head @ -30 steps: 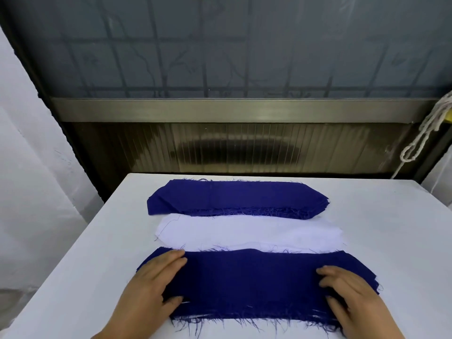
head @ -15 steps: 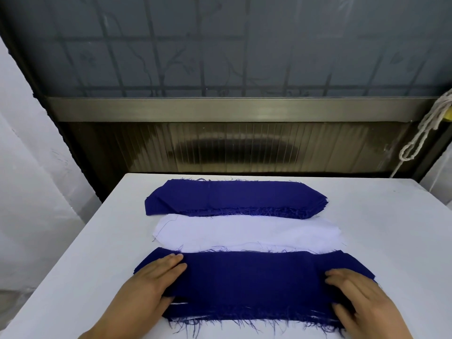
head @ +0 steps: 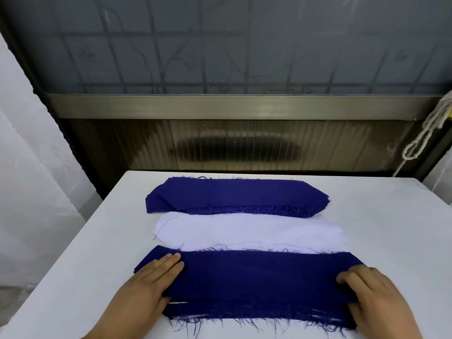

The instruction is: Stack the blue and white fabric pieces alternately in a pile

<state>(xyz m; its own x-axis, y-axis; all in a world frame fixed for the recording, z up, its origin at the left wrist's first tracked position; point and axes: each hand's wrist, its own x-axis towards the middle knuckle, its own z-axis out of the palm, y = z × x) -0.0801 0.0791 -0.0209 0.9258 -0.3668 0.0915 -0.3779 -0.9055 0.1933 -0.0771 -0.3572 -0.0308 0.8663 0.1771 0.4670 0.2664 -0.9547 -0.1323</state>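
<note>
Nearest me on the white table (head: 381, 231) lies a pile topped by a frayed blue fabric piece (head: 256, 280), with thin white edges showing in its front side. My left hand (head: 149, 287) lies flat on the pile's left end, fingers straight. My right hand (head: 374, 302) presses the right end, its fingers slightly bent over the cloth. Behind this pile sits a stack of white fabric pieces (head: 244, 230). Farther back is a stack of blue fabric pieces (head: 234, 195).
The table's far edge meets a dark ribbed panel (head: 234, 145) under a metal sill and a frosted window. A white cord (head: 425, 135) hangs at the right. A pale wall stands to the left of the table.
Both hands have slid slightly outward and toward me along the top blue piece, flattening it. The two stacks behind have not moved.
</note>
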